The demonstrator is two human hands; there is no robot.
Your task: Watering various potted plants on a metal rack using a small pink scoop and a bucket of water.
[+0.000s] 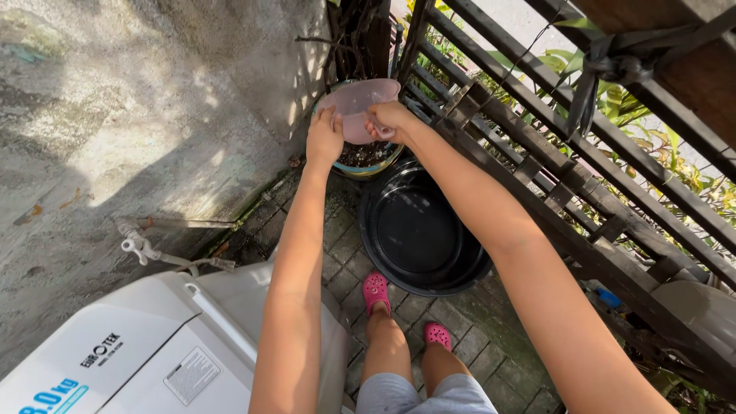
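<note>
Both hands gripped a pink plastic dipper (357, 107) above a potted plant's soil (363, 156): left hand (323, 138) closed on its rim, right hand (391, 119) around its handle. A black basin (418, 230) sat just beside, on the brick floor (341, 241).

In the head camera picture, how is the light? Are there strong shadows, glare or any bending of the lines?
Head view: hard sunlight dapples the concrete wall with leaf shadows; the fence slats bow outward from wide-angle distortion; both forearms look stretched. The left hand and right hand on the pink scoop are sharp; the black basin lies in shade; the white washing machine shows no strong glare.
</note>
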